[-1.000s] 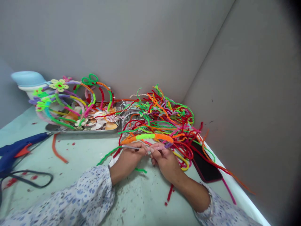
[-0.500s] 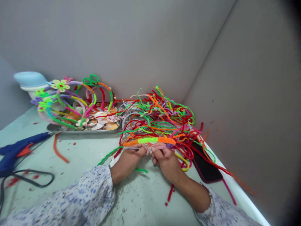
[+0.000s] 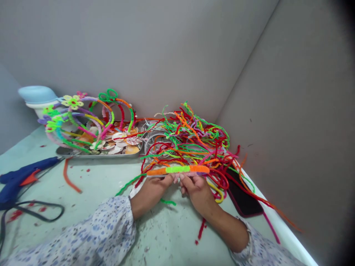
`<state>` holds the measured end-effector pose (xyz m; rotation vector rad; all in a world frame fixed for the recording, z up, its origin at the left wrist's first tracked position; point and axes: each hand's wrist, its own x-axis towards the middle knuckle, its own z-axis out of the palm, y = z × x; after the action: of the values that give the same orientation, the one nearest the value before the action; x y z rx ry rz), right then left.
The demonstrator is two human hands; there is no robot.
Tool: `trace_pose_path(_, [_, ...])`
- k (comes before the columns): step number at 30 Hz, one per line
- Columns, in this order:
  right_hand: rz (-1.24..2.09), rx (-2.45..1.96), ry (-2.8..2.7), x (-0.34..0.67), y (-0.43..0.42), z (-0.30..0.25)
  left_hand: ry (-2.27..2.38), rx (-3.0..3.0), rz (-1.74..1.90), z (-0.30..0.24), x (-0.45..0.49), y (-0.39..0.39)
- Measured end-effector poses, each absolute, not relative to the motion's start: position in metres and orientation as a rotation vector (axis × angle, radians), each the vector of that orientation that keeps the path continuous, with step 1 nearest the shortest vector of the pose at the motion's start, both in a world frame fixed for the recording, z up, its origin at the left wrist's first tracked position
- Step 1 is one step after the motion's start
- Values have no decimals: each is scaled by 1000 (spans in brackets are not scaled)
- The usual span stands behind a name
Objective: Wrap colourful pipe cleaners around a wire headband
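My left hand [image 3: 151, 190] and my right hand [image 3: 195, 188] meet at their fingertips on a headband [image 3: 177, 170] wrapped in orange, bright green and orange pipe cleaner. Both hands are closed on it and hold it just above the pale green table [image 3: 111, 192]. A loose green pipe cleaner [image 3: 129, 183] trails from the band's left end toward the table. Right behind the band lies a big tangle of red, green, orange and pink pipe cleaners [image 3: 191, 140].
A metal tray [image 3: 97, 152] at the back left holds shell-like discs and several finished coloured headbands [image 3: 83, 118]. A blue glue gun [image 3: 19, 179] with a black cord lies at the left. A dark phone [image 3: 244, 199] lies right of my right hand. Grey walls close the corner.
The headband has turned from arched up to nearly level and sits slightly lower and to the right. My hands have stayed in about the same place.
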<state>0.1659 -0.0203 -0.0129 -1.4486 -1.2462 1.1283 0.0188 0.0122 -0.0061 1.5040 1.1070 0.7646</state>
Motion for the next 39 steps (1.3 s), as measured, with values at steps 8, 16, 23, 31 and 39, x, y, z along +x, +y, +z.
trace_pose_path(8, [1130,-1482,-1190,166,-18,-15,1140,1501,786,1,20,8])
trace_pose_path(16, [1138,-1342,-1278,166,-20,-10,1035,1527,744,3,19,11])
trace_pose_path(23, [1138,-1347,-1273,165,-20,-11,993,1538,763,4,18,11])
trace_pose_path(31, [1161,-1458,-1167,167,-19,-14,919,1466,835,5,15,8])
trace_pose_path(39, [1174,-1402,-1177,168,-16,-18,904,1483,818,4,22,9])
